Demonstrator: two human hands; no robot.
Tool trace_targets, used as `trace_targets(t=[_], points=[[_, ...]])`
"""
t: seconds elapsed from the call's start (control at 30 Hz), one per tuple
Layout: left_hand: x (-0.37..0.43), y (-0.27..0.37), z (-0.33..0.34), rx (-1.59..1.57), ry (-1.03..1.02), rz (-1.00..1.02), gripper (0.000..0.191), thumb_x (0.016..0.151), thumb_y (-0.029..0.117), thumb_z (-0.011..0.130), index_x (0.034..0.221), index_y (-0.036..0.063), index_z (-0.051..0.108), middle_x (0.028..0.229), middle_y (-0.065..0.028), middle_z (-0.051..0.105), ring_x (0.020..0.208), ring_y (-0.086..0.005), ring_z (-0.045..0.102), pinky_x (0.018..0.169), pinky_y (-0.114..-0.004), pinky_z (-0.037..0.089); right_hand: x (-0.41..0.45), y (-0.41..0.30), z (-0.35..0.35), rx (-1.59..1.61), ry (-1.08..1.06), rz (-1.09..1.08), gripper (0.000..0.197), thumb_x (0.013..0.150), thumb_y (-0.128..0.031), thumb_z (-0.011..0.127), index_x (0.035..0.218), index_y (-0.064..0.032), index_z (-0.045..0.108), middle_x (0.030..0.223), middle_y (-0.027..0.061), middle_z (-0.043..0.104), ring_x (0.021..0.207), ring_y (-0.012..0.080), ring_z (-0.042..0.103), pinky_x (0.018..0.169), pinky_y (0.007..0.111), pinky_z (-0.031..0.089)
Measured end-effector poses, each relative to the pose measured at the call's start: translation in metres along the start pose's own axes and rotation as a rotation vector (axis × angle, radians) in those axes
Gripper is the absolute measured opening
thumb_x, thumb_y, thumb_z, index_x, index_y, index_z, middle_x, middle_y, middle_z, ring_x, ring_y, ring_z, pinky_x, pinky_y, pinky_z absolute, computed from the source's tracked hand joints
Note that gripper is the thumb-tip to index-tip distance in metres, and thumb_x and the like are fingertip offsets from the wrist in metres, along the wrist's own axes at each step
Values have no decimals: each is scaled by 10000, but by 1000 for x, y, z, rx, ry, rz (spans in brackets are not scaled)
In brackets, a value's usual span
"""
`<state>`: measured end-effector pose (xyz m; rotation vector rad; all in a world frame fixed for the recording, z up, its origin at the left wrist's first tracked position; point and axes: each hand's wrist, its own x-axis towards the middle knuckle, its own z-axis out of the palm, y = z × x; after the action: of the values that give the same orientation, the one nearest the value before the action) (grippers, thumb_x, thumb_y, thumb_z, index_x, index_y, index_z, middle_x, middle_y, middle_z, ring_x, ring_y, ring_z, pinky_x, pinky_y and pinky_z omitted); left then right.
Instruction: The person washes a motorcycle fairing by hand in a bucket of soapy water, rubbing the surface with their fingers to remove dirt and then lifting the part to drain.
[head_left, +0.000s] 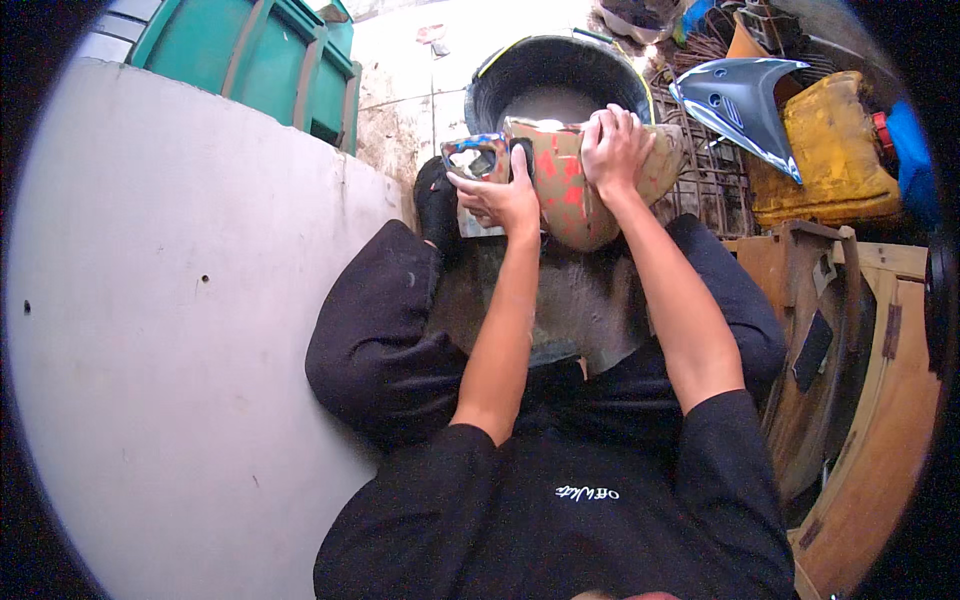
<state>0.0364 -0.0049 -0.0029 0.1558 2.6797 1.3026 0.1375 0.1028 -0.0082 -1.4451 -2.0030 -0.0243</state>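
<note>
Between my knees, at the near rim of a black bucket (559, 82), is a curved vehicle body panel (562, 191), tan with worn red patches. My left hand (501, 196) grips its left end, thumb raised along a dark strip (523, 159) that may be a recess or a pad. Beside that thumb, the end piece (491, 142) has a cut-out opening and blue and red paint traces; whether it is one part with the panel, I cannot tell. Fingers bent over the upper edge, my right hand (619, 150) holds the panel's right half.
A white wall (187, 262) runs close along my left. Green panelled furniture (247, 60) stands beyond it. To the right are metal mesh (712, 165), a grey motorcycle fairing (739, 105), a yellow jerrycan (832, 165) and wooden furniture (862, 450).
</note>
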Motion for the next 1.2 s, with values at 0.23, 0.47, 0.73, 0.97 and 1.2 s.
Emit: trace_targets(t=[0.23,0.47,0.73,0.97,1.2], points=[[-14,-19,-2,3,76,285,1109,665,522,801,1414,-46,214,1360,-315,337,1265,-439,340,1058,-546,259,2,1,-6,-50,-8,33,204,880,-295,499,920,-140,626,1189,49,568,1203,316,453,1021,634,270],[8,34,-2,254,64,595,630,839,413,657,1319,57,456,1321,-186,482,1267,-313,438,1019,-501,329,-1,-5,-6,13,12,58,205,873,-292,504,915,-131,624,1189,61,566,1210,326,442,1044,643,231],[-19,4,8,231,-124,972,428,951,190,451,1349,33,478,1403,-134,478,1314,-239,436,1054,-422,312,-4,-3,-6,34,9,66,185,838,-295,543,901,-139,621,1175,49,563,1197,316,451,1041,640,234],[0,43,-1,372,-258,878,411,950,224,439,1296,11,499,1289,-154,564,1202,-261,525,972,-423,390,-4,-6,-4,43,23,82,181,845,-282,543,907,-141,638,1174,53,564,1202,313,444,1036,638,239],[-32,61,-33,406,-418,716,333,966,214,418,1178,8,572,1026,-187,652,912,-358,639,881,-460,453,-4,-1,-8,68,-3,69,188,847,-282,539,895,-130,640,1177,59,572,1201,316,447,1038,651,224]])
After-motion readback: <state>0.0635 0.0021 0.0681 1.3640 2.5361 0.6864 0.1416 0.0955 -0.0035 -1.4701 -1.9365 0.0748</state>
